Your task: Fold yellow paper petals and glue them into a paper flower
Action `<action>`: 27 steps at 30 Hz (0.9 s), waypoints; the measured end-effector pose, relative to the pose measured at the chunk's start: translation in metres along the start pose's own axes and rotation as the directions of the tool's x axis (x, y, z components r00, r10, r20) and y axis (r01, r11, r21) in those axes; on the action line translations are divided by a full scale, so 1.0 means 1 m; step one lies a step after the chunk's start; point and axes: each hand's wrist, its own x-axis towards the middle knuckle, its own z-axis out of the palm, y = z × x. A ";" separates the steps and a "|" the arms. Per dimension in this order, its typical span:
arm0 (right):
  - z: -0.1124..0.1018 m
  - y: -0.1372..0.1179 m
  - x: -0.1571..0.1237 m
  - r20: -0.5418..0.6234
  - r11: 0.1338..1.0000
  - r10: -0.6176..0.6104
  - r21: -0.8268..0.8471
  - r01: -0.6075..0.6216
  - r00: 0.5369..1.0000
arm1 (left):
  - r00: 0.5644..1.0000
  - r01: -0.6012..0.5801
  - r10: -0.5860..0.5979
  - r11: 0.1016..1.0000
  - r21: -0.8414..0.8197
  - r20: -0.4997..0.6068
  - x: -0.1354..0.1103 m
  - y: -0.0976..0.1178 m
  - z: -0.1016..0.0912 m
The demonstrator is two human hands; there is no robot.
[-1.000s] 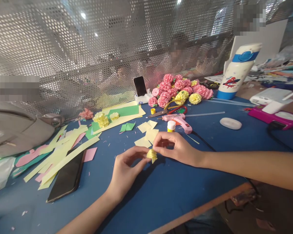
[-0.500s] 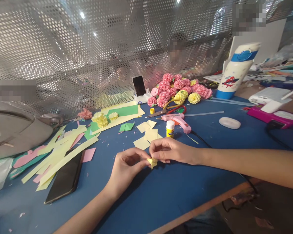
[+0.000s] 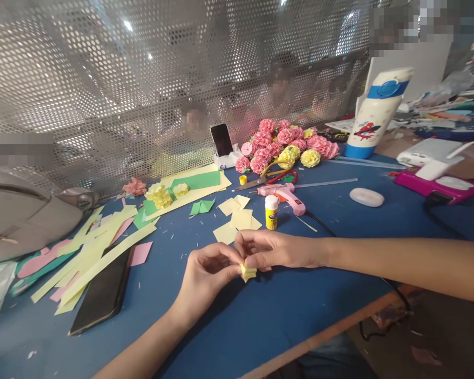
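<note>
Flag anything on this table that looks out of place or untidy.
The dark phone looks out of place, partly covered by yellow paper strips. Small paper scraps also litter the blue table.

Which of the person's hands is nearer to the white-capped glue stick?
The right. The right hand is just on the near side of the glue stick; the left hand is farther off, nearer the person and to the stick's left.
</note>
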 end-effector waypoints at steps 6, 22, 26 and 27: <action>0.000 0.005 0.001 -0.062 0.996 -0.041 0.074 0.046 0.997 | 1.000 -0.003 0.002 0.999 -0.042 -0.026 0.003 -0.004 0.000; 0.001 -0.003 0.001 -0.094 0.995 0.036 0.098 -0.027 0.995 | 0.997 0.070 -0.070 0.997 0.010 -0.019 0.004 -0.002 0.001; 0.002 -0.005 0.002 -0.068 0.994 0.056 0.094 -0.050 0.996 | 0.998 0.061 -0.060 0.998 0.032 -0.027 0.004 -0.001 0.003; 0.001 -0.005 0.002 -0.060 0.993 0.067 0.100 -0.061 0.996 | 0.998 0.057 -0.056 0.998 0.040 -0.030 0.003 -0.001 0.003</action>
